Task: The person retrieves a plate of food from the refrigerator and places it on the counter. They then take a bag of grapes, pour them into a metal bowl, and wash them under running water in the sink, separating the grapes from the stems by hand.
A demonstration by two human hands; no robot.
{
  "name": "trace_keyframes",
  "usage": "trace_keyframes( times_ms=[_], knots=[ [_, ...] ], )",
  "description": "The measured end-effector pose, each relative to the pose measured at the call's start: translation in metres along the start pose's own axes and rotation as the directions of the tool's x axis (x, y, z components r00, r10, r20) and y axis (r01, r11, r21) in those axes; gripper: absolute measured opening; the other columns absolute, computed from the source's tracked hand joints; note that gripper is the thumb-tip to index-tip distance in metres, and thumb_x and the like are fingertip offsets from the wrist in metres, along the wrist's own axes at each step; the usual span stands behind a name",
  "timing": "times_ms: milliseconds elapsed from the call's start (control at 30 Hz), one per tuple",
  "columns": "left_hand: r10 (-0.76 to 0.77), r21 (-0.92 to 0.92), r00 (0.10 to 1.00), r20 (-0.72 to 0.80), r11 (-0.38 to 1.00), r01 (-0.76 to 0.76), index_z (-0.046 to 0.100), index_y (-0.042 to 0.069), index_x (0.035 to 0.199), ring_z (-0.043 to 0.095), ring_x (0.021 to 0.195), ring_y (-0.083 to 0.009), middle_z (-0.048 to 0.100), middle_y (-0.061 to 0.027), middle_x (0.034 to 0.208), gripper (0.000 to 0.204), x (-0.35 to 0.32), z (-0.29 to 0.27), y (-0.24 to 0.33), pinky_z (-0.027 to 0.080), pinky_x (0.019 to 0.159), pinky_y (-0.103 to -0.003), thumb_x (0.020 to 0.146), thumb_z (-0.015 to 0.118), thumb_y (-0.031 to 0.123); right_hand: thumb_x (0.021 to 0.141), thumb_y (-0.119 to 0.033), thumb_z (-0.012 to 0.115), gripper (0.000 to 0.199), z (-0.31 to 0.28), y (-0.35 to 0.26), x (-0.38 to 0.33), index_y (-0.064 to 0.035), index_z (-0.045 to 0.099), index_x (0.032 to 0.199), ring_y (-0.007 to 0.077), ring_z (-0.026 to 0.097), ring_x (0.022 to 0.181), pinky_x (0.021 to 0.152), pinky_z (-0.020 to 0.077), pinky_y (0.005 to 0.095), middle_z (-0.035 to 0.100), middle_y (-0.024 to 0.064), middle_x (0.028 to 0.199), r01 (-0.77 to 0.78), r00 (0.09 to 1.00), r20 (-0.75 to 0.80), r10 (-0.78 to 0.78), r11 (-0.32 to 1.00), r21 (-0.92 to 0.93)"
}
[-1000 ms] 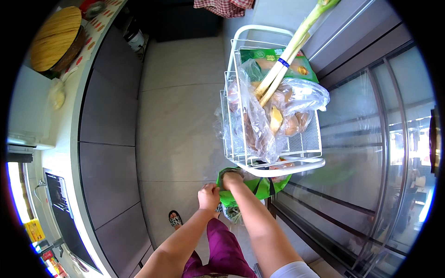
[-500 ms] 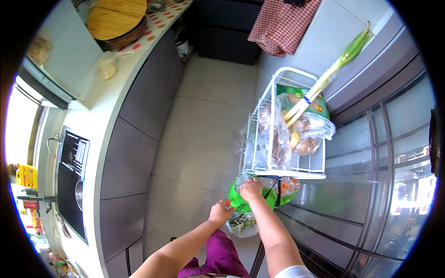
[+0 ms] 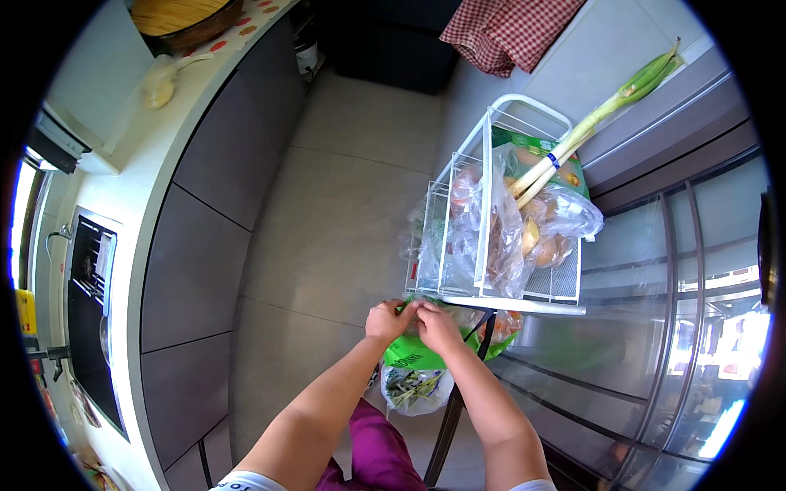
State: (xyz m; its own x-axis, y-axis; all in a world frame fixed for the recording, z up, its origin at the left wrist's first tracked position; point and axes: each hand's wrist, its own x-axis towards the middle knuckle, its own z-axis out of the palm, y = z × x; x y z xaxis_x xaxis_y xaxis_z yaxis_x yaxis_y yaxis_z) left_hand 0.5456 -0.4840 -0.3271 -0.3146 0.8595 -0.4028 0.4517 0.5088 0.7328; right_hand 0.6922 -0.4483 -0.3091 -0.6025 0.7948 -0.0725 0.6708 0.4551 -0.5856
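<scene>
My left hand (image 3: 388, 318) and my right hand (image 3: 437, 326) meet at the top edge of a green plastic bag (image 3: 408, 353) that hangs under the near end of a white wire rack (image 3: 491, 296). Both hands pinch the bag's rim, fingers touching each other. The rack holds clear plastic bags of onions and potatoes (image 3: 536, 237), a green packet (image 3: 536, 151) and a long leek (image 3: 602, 110) sticking out toward the upper right. A second clear bag with greenish contents (image 3: 416, 388) hangs below the green one.
A grey counter with dark cabinet fronts (image 3: 201, 221) runs along the left, with an oven (image 3: 92, 278) and a wooden board (image 3: 176, 12) on top. A red checked cloth (image 3: 512, 29) lies at the top. Glass doors (image 3: 679, 327) stand to the right. Tiled floor (image 3: 344, 213) lies between.
My left hand has come up to join the right at the green bag's rim. The camera view has shifted, bringing the rack lower and closer.
</scene>
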Motion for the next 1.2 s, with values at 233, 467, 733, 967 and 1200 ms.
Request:
trace_keyframes(
  times_ms=[233,467,733,967,1200],
  knots=[
    [0.315,0.169,0.948,0.038,0.933,-0.317,0.062,0.004,0.075,0.062,0.072,-0.0382,0.063,-0.0188,0.08,0.011,-0.003,0.013,-0.008,0.052,0.065,-0.046,0.075,0.057,0.015,0.077,-0.013,0.057,0.033,0.02,0.027,0.046,-0.0038,0.062,0.109,0.0327,0.059,0.103,0.087,0.0482,0.0389,0.06,0.0166,0.116,-0.152,0.604,0.721,0.338,0.938,-0.313],
    [0.277,0.124,0.96,-0.047,0.955,-0.269,0.061,0.005,0.076,0.061,0.07,-0.0391,0.062,-0.0195,0.08,0.01,-0.035,-0.002,0.01,0.05,0.063,-0.048,0.079,0.057,0.013,0.077,-0.017,0.057,0.031,0.063,0.04,0.048,-0.0045,0.066,0.104,0.029,0.06,0.105,0.088,0.0472,0.0384,0.062,0.0144,0.115,-0.264,0.642,0.556,0.528,0.833,-0.486],
    [0.12,-0.04,0.992,0.025,0.992,-0.119,0.064,0.006,0.097,0.064,0.078,-0.0348,0.066,-0.018,0.086,0.028,-0.048,-0.024,0.003,0.051,0.069,-0.044,0.084,0.059,0.03,0.081,-0.017,0.06,0.032,-0.034,-0.039,-0.002,-0.0051,0.06,0.11,0.0364,0.059,0.098,0.086,0.0463,0.0452,0.062,0.0184,0.106,-0.024,0.998,-0.066,0.021,0.999,-0.049],
    [0.028,-0.342,0.991,-0.128,0.937,-0.071,0.059,0.002,0.106,0.063,0.083,-0.0354,0.064,-0.0214,0.088,0.025,-0.168,-0.124,-0.003,0.051,0.073,-0.041,0.086,0.054,0.015,0.085,-0.003,0.05,0.03,-0.019,-0.215,-0.068,0.0006,0.058,0.114,0.0369,0.058,0.1,0.086,0.0474,0.0412,0.06,0.0213,0.109,-0.005,0.994,-0.101,0.041,0.944,0.331],
    [-0.325,-0.813,0.902,-0.284,0.58,-0.047,0.053,-0.003,0.112,0.059,0.09,-0.0139,0.062,-0.009,0.099,0.026,-0.332,-0.277,-0.099,0.051,0.079,-0.027,0.092,0.054,0.012,0.082,-0.004,0.058,0.037,0.052,-0.433,-0.119,0.0019,0.055,0.118,0.0343,0.058,0.107,0.09,0.0473,0.0387,0.058,0.0205,0.117,0.246,0.946,0.058,-0.319,0.822,0.513]
  ],
)
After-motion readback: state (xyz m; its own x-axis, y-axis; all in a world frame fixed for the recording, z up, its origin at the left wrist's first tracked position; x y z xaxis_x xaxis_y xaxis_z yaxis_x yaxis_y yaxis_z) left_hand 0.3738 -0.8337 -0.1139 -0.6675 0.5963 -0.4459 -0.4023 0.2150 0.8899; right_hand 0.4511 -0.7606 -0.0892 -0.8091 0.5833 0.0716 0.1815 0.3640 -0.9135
